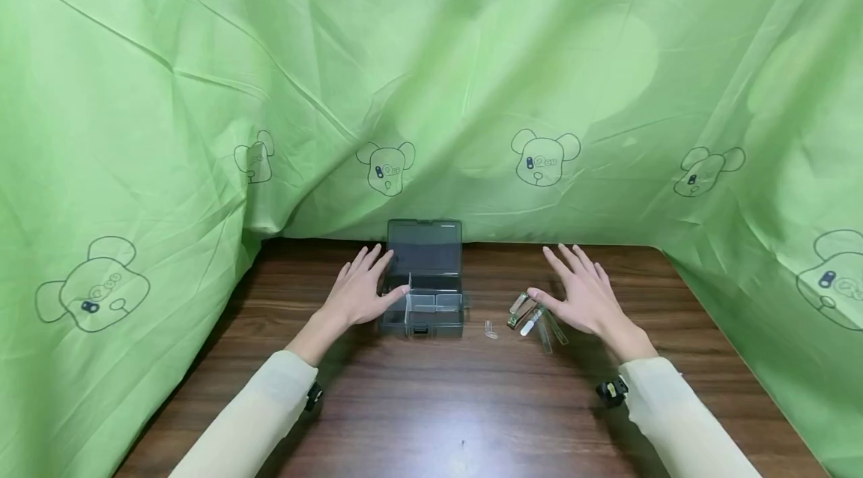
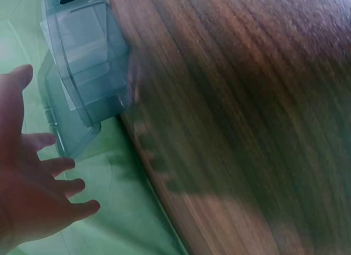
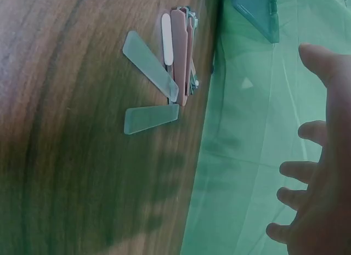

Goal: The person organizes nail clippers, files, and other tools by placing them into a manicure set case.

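Two hands lie at mid-frame with fingers spread: the left hand [image 1: 360,291] touches an open plastic box [image 1: 425,279]. The right hand [image 1: 583,294] hovers beside small strips [image 1: 536,317] on the wooden surface [image 1: 458,403].

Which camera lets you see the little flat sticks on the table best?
The right wrist view: the flat strips fill it large and separate, two clear ones and a pink one. The head view shows them tiny, beside the right hand. The left wrist view shows none, only the grey box.

Bare table [image 1: 431,403] in front, green cloth [image 1: 431,88] walling three sides
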The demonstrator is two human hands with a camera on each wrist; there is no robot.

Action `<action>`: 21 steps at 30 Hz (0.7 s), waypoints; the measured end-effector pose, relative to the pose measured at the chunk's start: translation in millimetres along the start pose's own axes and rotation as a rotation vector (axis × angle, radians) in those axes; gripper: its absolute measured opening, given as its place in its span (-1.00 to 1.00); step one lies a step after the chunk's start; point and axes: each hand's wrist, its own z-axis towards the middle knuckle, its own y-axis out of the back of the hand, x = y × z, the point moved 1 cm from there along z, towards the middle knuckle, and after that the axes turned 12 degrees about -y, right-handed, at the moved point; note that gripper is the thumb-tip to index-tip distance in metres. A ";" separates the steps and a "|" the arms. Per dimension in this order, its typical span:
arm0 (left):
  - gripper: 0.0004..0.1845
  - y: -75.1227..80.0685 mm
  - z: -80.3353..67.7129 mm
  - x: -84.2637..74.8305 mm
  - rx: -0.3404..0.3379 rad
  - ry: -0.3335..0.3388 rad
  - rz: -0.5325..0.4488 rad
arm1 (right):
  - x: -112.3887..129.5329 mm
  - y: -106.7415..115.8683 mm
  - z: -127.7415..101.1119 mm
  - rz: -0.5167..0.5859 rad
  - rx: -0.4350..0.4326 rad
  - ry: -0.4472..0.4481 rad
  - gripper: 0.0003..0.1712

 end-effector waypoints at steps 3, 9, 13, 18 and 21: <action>-0.01 -0.9 -0.9 -0.8 0.007 0.009 0.000 | -0.2 -1.0 -1.2 0.003 0.006 0.005 0.11; -0.01 -3.2 -2.4 -1.2 0.022 0.019 -0.012 | -0.8 -4.2 -3.3 0.011 0.009 0.015 0.11; 0.00 -4.4 -1.3 1.0 0.008 0.009 -0.027 | 2.3 -6.9 -3.4 0.031 0.006 0.032 0.09; -0.01 -6.0 -1.6 5.8 -0.012 0.017 -0.107 | 8.9 -13.3 -5.2 0.060 0.028 0.053 0.07; -0.03 -8.0 -2.0 8.9 -0.009 0.031 -0.196 | 13.7 -17.0 -8.7 0.101 0.037 0.083 0.07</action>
